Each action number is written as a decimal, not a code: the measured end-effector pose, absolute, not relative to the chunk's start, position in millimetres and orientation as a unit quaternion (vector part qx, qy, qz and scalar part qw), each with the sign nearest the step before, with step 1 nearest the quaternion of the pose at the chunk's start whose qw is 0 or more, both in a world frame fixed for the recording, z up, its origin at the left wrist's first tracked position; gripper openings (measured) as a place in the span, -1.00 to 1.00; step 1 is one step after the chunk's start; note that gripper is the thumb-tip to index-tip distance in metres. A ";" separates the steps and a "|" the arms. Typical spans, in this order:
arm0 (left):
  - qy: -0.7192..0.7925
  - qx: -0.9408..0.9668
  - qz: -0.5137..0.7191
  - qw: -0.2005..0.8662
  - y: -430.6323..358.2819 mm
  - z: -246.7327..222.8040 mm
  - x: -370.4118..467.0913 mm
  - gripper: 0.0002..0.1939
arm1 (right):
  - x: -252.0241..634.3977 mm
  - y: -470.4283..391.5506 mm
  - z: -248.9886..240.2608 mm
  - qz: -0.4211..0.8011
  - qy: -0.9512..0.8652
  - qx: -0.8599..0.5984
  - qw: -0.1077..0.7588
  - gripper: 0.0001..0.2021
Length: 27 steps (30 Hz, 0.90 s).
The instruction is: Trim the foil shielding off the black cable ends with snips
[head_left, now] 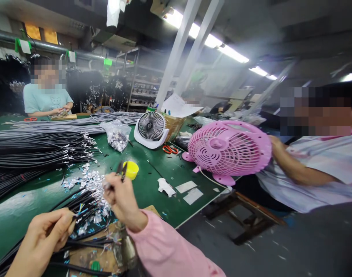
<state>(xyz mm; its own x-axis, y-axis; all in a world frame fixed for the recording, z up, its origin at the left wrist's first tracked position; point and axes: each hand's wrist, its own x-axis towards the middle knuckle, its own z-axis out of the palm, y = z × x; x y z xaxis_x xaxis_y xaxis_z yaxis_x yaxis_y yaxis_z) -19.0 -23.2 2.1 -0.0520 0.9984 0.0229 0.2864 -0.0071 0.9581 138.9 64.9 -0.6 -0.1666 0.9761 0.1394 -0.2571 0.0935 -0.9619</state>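
Note:
My left hand (45,236) pinches the end of a black cable at the lower left; thin yellow and blue wires (81,208) stick out past its fingertips. My right hand (119,194), below a pink sleeve, is closed around a small dark tool (122,169) whose tips point up beside a yellow round container (131,170). The exact kind of tool is blurred. Between and beyond my hands lies a heap of silvery foil scraps and blue bits (92,184). More black cables (86,244) lie over a brown board (77,256) near me.
Bundles of black and grey cables (34,148) cover the table's left. Further back are a plastic bag (118,136), a white fan (151,127) and orange scissors (170,149). A pink fan (227,150) stands right, beside a seated person (311,169). Another person (49,100) works across the table.

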 end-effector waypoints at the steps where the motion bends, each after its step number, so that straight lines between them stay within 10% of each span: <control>1: 0.566 0.565 0.435 0.413 -23.0 1.7 -20.0 -0.32 | 140.1 67.7 -2.2 0.565 -0.502 -0.356 0.550 -0.64; 9: 0.641 0.500 0.449 0.371 -29.5 22.3 3.5 -0.33 | 148.2 51.9 -10.1 0.365 -0.784 -0.190 0.466 -0.86; 19: 0.590 0.526 0.533 0.303 -28.2 16.0 4.0 -0.67 | 138.6 50.0 -24.9 0.620 -0.606 -0.284 0.409 -0.61; 27: 0.601 0.545 0.531 0.243 -32.3 11.4 11.6 -0.69 | 135.2 45.7 -14.2 0.540 -0.626 -0.276 0.491 -0.64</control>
